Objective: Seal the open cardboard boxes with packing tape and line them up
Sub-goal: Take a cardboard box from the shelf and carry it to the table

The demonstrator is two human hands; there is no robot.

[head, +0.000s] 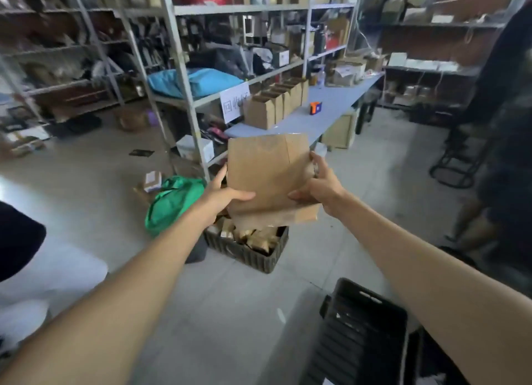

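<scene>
I hold a brown cardboard box (267, 174) in the air with both arms stretched out. My left hand (227, 191) grips its left side, thumb across the front face. At the right edge my right hand (315, 184) grips the box, fingers curled round it. A flap hangs at the box's bottom. Beyond it, a row of several cardboard boxes (276, 102) stands lined up on a long blue-grey table (331, 105). An orange tape dispenser (315, 107) sits on that table to the right of the row.
A dark crate (247, 255) with cardboard pieces sits on the floor under the held box, a green bag (172, 203) to its left. Another black crate (359, 335) is near my right arm. Metal shelving (184, 76) stands behind; a person (503, 125) is at the right.
</scene>
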